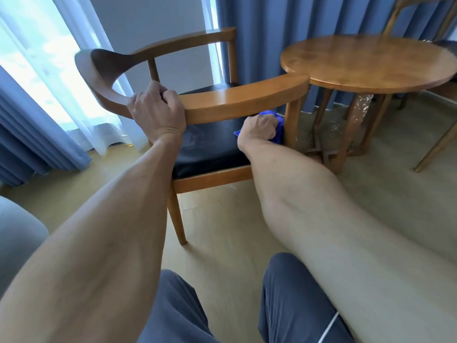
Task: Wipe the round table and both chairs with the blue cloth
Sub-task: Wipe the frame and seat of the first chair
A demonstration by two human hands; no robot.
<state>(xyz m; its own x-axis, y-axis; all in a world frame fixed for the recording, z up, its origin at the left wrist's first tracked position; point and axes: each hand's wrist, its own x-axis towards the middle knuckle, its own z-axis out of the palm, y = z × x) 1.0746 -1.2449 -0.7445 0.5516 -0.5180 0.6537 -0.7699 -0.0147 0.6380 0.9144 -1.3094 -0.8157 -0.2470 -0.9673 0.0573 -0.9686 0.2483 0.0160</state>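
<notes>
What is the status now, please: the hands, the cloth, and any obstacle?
Left hand grips chair armrest. Right hand holds blue cloth at seat, beside front leg post. Round table close on right; nothing blocking.

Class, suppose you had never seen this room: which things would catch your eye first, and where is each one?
First, the two bare arms reaching in from below: the left hand grips the curved wooden armrest of the near chair, while the right hand holds the blue cloth low beside the black seat and the chair's front post. Next, the round table at upper right, touching the armrest's end, with blue curtains behind.
</notes>
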